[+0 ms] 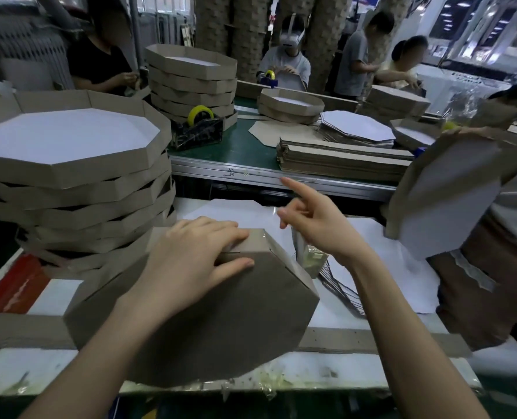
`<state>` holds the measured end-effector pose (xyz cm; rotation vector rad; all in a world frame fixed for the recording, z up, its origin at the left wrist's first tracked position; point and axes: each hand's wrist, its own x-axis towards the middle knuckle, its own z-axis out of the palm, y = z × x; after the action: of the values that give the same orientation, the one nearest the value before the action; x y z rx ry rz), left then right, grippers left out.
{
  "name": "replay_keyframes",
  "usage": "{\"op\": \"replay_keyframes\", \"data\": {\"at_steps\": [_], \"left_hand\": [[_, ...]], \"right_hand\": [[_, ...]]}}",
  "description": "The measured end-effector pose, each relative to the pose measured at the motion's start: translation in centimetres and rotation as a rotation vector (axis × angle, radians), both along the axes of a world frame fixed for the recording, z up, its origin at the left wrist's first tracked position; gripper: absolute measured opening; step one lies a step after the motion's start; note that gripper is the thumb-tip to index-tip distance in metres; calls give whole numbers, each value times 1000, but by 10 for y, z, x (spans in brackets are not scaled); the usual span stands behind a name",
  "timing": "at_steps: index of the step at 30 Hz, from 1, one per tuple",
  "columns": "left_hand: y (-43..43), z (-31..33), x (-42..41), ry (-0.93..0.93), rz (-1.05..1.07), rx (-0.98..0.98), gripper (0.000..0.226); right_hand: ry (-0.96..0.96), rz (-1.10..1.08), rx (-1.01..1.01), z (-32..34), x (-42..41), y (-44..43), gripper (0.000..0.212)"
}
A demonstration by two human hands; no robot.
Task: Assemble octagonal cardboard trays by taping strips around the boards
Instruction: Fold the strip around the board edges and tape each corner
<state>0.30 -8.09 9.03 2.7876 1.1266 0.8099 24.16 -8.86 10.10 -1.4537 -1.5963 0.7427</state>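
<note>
Pressing far edge of upturned tray (208,313) with flat left hand (190,255), fingers together; with right hand (317,228) raised beside, fingers spread.

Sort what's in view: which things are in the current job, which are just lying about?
In hand: upturned tray; left hand, pressing its taped rim; right hand, raised beside it.
Lying about: stack of finished trays; tape dispenser; pile of strips; pile of octagonal boards.
</note>
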Motion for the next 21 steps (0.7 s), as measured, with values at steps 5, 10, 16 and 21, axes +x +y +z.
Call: {"op": "replay_keyframes", "data": {"at_steps": [5,10,16,21], "left_hand": [[-1,-6,-5,-43,37,-109,49],[2,-11,-12,-101,-40,-265,59],[-4,-8,-17,-72,-100,-188,65],[-4,-5,-17,1,-141,-133,38]], "right_hand": [[335,200,-14,27,-25,-17,43],[182,182,-170,14,-31,-24,40],[198,102,-310,1,-24,-30,43],[188,104,-333,-3,-18,-31,40]]}}
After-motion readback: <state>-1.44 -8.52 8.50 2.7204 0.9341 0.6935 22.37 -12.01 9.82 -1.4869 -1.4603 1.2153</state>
